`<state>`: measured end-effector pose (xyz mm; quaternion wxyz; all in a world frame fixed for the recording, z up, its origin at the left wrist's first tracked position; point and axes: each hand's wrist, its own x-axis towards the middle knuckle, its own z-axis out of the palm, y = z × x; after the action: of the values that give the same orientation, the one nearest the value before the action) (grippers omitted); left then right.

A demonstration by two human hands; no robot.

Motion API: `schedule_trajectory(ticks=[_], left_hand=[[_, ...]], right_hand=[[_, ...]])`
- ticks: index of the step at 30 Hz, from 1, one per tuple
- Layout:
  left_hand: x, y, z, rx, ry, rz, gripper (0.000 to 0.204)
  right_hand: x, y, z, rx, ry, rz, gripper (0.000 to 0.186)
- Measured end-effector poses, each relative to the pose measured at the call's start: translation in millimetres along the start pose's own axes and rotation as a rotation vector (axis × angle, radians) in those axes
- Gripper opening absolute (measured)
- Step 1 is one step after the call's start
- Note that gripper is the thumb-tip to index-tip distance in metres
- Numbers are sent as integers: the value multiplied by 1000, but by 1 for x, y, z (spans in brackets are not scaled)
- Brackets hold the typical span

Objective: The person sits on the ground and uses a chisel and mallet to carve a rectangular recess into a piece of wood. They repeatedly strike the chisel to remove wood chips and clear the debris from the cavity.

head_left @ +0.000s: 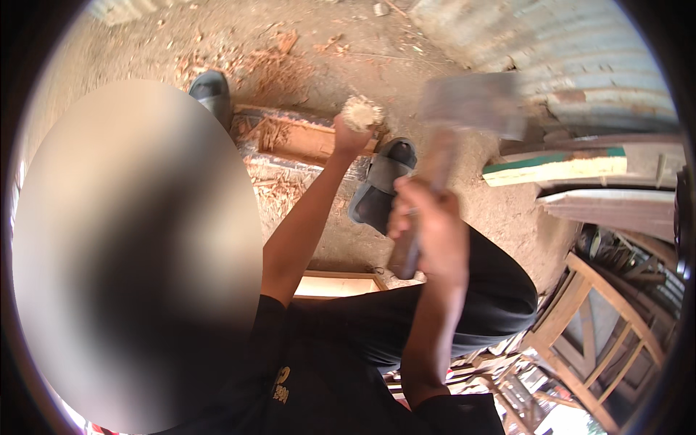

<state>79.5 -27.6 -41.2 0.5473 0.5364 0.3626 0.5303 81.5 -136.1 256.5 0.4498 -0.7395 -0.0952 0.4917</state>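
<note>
My right hand (429,221) grips the wooden handle of a mallet (435,163), raised at centre right; its broad dark head (471,105) is smeared by motion. My left hand (350,136) is closed around an upright tool (362,112) with a pale, frayed wooden top; its lower part is hidden. Beneath it, a weathered wooden piece (254,152) with a long reddish recess (297,140) holding shavings lies on the dirt ground between my sandaled feet.
Wood chips (279,61) are scattered around. At right are a corrugated metal sheet (565,65), painted boards (554,167) and a wooden chair-like frame (573,304). A pale wooden piece (333,284) lies by my leg. A large blurred oval hides the left side.
</note>
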Motion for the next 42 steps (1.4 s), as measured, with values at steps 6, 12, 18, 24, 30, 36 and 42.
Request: schedule_trajectory(ticks=[6,12,18,24,30,36,42], left_hand=[[13,41,-4,-18,-59,-91,24],[11,22,4,-50,-70,-93,31],[0,58,-2,142,10,-112,41],[1,62,-17,248,12,-166,52],[2,53,-10,223,27,-105,54],[3,60,-18,238,14,-131,54],[1,66,-22,262,-42,-219,57]], right_hand=[[-36,-130,0,196,86,-701,24],[50,13,6,-341,343,-751,28],[50,28,28,-268,-91,-11,20],[-16,-83,29,-205,11,-470,17],[24,-38,28,-139,326,-811,21],[53,31,16,-229,-68,116,15],[-9,-85,6,-222,106,-420,16]])
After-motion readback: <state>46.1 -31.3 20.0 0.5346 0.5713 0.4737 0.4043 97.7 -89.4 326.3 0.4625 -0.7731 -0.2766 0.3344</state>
